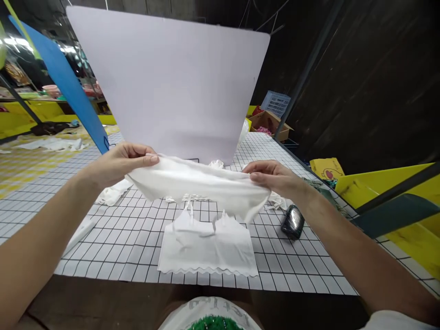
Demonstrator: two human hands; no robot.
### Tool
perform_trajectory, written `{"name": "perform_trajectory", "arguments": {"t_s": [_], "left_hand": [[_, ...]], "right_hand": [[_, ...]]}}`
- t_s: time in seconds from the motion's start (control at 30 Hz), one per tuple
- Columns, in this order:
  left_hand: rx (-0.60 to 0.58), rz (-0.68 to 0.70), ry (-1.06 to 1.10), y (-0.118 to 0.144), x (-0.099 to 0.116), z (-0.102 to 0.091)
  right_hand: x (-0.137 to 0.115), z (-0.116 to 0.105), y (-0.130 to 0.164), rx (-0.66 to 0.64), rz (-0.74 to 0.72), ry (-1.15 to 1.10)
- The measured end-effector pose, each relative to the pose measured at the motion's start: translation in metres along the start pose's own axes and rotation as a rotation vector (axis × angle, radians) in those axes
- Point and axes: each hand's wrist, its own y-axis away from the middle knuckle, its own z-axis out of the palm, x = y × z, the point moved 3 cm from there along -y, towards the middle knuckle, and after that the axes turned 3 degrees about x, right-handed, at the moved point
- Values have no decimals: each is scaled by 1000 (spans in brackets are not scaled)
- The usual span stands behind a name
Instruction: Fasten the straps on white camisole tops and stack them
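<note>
A white stretchy garment (199,181) is stretched out sideways in the air above the table, pinched at both upper ends. My left hand (132,158) closes thumb and fingers on its left end, and my right hand (266,175) grips the right end the same way. Its exact kind is unclear because it is seen nearly edge-on. Below it, a white camisole top (209,250) with thin straps and a wavy hem lies flat near the table's front edge. The held garment partly hides several white cloth pieces behind it.
A tall white board (172,87) stands at the back, with a blue board (65,82) to its left. On the grid-patterned tablecloth (127,252) lie a black plastic-wrapped packet (293,222) at right and a white stick-like object (79,234) at left. Yellow panels (371,183) line the right side.
</note>
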Motion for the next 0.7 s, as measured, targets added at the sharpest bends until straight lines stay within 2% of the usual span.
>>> {"name": "perform_trajectory", "arguments": {"t_s": [0.07, 0.13, 0.27, 0.33, 0.4, 0.47, 0.53, 0.7], "left_hand": [[-8, 9, 79, -1, -6, 1], [-17, 31, 143, -1, -9, 2], [-6, 108, 237, 0, -12, 5], [10, 82, 229, 0, -16, 5], [19, 19, 186, 0, -21, 5], [23, -47, 148, 0, -25, 3], [48, -75, 149, 0, -26, 1], [128, -42, 189, 1, -21, -8]], "right_hand": [[-3, 0, 1, -42, 10, 105], [-3, 0, 0, -5, -30, 247], [2, -2, -2, 259, -187, 452], [4, -2, -2, 333, -200, 402], [6, -2, -2, 312, -140, 211], [5, -1, -1, 246, -81, -21], [1, 1, 1, 179, -46, -163], [-6, -1, 3, 73, -8, -66]]}}
